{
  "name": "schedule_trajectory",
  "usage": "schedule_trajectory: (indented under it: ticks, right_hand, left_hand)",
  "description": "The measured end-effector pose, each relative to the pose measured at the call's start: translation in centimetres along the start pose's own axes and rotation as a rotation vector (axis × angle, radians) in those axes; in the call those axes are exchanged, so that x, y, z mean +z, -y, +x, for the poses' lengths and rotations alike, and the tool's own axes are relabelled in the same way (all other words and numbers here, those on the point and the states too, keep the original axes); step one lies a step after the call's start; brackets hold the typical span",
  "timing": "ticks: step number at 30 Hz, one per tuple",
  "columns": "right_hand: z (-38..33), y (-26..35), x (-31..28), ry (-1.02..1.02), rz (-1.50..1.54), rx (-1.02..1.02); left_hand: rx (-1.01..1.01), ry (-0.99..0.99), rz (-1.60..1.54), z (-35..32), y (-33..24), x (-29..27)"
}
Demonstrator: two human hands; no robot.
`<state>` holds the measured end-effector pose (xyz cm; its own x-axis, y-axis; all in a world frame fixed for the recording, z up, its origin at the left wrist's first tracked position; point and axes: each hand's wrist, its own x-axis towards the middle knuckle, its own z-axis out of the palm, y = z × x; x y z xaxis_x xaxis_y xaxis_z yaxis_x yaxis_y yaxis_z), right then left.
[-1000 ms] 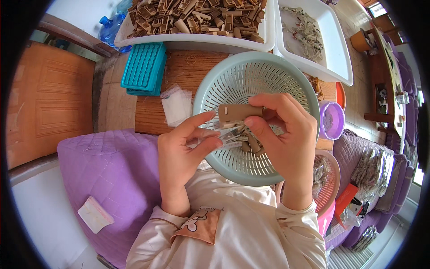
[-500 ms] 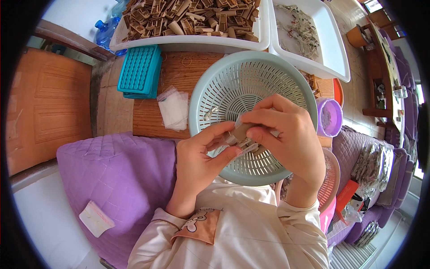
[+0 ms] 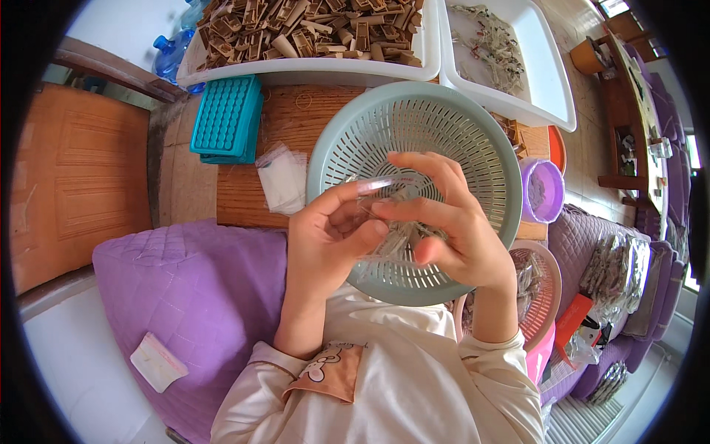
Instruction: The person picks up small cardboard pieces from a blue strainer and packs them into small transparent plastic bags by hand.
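Note:
Over a grey-green slotted colander (image 3: 336,133), my left hand (image 3: 329,229) pinches a clear plastic bag (image 3: 381,183) between its thumb and fingers. Facing it, my right hand (image 3: 462,233) is open, its thumb and fingers spread beside the bag. The index finger reaches across to the bag's side near my left fingers. Below and between my hands lie pale, thin pieces (image 3: 403,235); I cannot tell whether they are in the bag or in the colander.
A white tub of brown parts (image 3: 310,29) and a white tub of clear tangled pieces (image 3: 543,55) stand behind. Teal trays (image 3: 225,118) and flat clear bags (image 3: 282,181) lie left on the wooden table. To the right are a purple container (image 3: 543,191) and a pink basket (image 3: 543,296).
The brown piece that was between my fingers no longer shows there. My right hand has opened and its fingers have spread. The clear bag now shows more widely in my left hand.

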<state>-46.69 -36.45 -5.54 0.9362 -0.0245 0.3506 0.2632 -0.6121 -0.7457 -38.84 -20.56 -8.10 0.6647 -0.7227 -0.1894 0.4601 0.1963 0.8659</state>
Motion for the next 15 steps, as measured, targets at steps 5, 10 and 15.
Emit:
schedule_trajectory:
  ticks: [5, 10, 15]
  right_hand:
    - [-0.8, -0.7, 0.1, 0.11, 0.056, 0.081]
    - [-1.8, -1.1, 1.8, -0.21, 0.822, 0.385]
    - [-1.1, 0.5, 0.9, -0.099, 0.478, 0.657]
  left_hand:
    - [0.03, 0.06, -0.114, 0.4, 1.4, 0.0]
    - [0.044, 0.087, -0.178, 0.8, 1.5, 0.3]
    - [0.111, 0.083, -0.13, 0.9, 1.3, 1.1]
